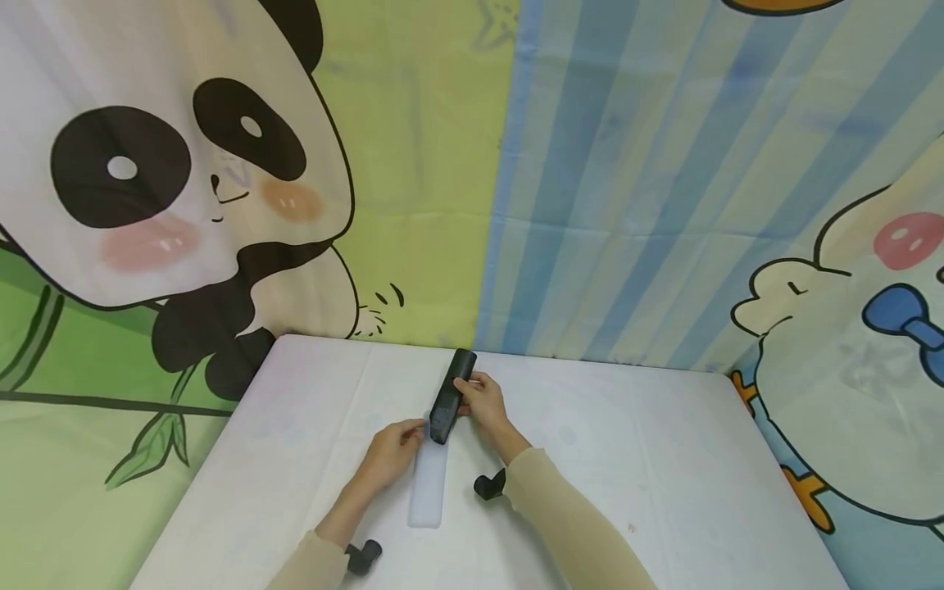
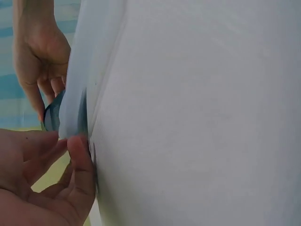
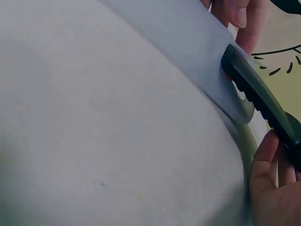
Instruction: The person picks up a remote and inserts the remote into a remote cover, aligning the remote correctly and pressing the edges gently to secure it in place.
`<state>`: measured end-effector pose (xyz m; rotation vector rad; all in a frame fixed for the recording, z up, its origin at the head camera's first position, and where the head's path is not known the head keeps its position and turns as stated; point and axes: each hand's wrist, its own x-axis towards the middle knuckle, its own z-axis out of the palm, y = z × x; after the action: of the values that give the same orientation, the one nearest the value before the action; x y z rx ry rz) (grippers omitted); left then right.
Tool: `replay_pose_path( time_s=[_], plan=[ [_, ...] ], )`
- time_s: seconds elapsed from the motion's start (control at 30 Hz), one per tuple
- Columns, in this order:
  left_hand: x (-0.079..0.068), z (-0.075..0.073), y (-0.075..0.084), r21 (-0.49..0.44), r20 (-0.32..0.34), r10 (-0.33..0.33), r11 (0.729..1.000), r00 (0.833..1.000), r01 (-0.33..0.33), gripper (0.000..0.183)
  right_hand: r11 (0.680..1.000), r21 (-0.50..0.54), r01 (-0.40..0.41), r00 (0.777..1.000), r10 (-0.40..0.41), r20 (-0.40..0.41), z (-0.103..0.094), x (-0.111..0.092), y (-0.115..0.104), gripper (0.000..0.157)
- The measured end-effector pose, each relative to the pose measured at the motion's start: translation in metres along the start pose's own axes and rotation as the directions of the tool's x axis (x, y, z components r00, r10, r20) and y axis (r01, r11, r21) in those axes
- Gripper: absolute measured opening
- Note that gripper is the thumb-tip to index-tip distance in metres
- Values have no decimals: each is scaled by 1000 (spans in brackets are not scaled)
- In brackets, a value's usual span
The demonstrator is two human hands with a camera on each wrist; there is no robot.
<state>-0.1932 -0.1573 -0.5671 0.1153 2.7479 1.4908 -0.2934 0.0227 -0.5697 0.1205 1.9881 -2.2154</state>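
Note:
A black remote control [image 1: 451,397] slants over the far end of a translucent whitish sleeve [image 1: 426,496]. My right hand [image 1: 484,403] grips the remote by its far part, thumb on top and fingers beneath. Small bumps like buttons line the remote's underside in the right wrist view, with a bit of red near its near end. My left hand [image 1: 389,452] pinches the sleeve's edge close to its far end, between thumb and fingers. The remote's near end overlaps the sleeve's rounded end, where a small gap shows. In the left wrist view the sleeve hides most of the remote.
Both hands work above a white-covered table [image 1: 627,459]. Behind it hangs a printed curtain [image 1: 413,205] with a panda, stripes and another cartoon figure. Black wrist devices [image 1: 490,486] stick out beside both forearms.

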Motion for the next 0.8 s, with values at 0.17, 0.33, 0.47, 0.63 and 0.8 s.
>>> replay_pose_path(
  time_s=[0.17, 0.33, 0.47, 0.63, 0.8],
  plan=[
    [-1, -1, 1, -127, -45, -59, 991, 997, 52, 24, 999, 37, -8, 1000, 8, 18, 0, -5, -1, 40],
    [-1, 0, 1, -224, -61, -97, 971, 993, 81, 23, 997, 73, -24, 999, 22, 28, -2, -8, -1, 41],
    [0, 1, 0, -274, -71, -135, 955, 988, 111, 21, 995, 96, -32, 999, 28, 41, -3, -12, -2, 39],
    [0, 1, 0, -343, -59, -182, 927, 982, 151, 30, 993, 116, -25, 998, 19, 60, -4, -15, -5, 36],
    [1, 0, -1, -481, 22, -259, 844, 966, 237, 43, 992, 124, -12, 996, 0, 93, -6, -16, -9, 39]
  ],
)
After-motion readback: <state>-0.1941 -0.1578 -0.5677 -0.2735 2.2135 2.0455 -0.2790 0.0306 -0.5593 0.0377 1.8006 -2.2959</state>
